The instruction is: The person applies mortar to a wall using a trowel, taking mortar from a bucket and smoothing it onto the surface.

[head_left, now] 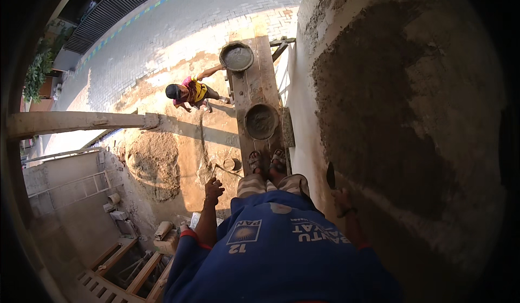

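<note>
On the ground (219, 124), just off the left edge of the plank platform (250, 89), I see a co-worker (199, 90) in a dark cap and a yellow-and-maroon top. Nearer me along that edge I pick out a small bucket (232, 165), with a sand heap (153, 167) farther left. A wooden beam (81, 122) crosses my left side. Beyond the paving (189, 34) I get a dark slatted gate (111, 18), with a leafy plant (37, 72) to its left.

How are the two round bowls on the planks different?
The far bowl holds paler mix; the near bowl holds darker mix. The far bowl has a co-worker's hand beside it; the near bowl sits closer to the sandaled feet. Both are round and rest on the planks.
</note>
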`<state>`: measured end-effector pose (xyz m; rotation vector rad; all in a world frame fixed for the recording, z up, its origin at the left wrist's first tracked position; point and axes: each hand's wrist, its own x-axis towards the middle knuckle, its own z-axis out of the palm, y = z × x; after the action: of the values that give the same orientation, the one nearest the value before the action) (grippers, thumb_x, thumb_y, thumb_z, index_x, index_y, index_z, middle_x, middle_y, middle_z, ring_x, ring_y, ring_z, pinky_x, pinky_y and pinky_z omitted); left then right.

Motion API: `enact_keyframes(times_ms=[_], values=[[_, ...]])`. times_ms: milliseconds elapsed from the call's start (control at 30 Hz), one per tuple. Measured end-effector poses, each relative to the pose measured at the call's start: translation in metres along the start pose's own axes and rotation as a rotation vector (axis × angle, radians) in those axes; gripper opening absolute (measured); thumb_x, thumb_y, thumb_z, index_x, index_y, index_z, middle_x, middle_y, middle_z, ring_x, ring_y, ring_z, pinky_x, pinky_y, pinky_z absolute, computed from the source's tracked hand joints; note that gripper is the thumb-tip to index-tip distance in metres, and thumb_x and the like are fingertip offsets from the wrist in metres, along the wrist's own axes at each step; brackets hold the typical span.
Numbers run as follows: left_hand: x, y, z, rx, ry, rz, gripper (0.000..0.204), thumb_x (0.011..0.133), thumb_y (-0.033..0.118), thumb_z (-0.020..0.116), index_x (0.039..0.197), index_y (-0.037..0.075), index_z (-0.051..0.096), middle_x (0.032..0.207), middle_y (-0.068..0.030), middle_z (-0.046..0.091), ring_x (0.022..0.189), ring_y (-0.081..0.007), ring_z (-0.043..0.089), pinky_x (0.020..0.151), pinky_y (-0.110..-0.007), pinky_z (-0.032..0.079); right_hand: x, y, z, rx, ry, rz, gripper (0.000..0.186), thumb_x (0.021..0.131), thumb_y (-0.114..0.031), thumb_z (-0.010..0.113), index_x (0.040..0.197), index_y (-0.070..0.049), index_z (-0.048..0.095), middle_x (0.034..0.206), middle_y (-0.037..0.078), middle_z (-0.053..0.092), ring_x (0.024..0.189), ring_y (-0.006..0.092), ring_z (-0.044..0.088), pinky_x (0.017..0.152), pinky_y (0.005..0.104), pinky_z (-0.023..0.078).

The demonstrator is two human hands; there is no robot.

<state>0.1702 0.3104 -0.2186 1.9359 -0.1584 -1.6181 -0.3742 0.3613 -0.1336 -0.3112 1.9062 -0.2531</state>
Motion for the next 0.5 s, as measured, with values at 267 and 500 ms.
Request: enact_keyframes(times_ms=[267, 500], values=[[-0.009, -0.021, -0.025, -0.016, 0.041, -0.071, 0.056, 0.083, 0.014, 0.060, 0.132, -0.001, 0.038, 0.088, -0.0125, 0.059, 0.058, -0.0219, 0.060, 0.044, -0.028, 0.045, 0.022, 0.002, 0.008, -0.149, 0.144, -0.070, 0.025, 0.075, -0.014, 0.061, 0.099, -0.005, 0.057, 0.087, 0.014, 0.057, 0.062, 0.0272, 0.059, 0.056, 0.0374, 0.051], [0.021, -0.002, -0.033, -0.114, -0.020, 0.033, 0.056, 0.085, 0.012, 0.058, 0.134, -0.001, 0.036, 0.091, -0.0133, 0.060, 0.061, -0.0207, 0.061, 0.047, -0.028, 0.046, -0.046, -0.116, 0.067, -0.097, 0.112, -0.164, 0.043, 0.074, -0.013, 0.060, 0.115, -0.003, 0.051, 0.088, 0.016, 0.058, 0.054, 0.0228, 0.060, 0.049, 0.0343, 0.050]])
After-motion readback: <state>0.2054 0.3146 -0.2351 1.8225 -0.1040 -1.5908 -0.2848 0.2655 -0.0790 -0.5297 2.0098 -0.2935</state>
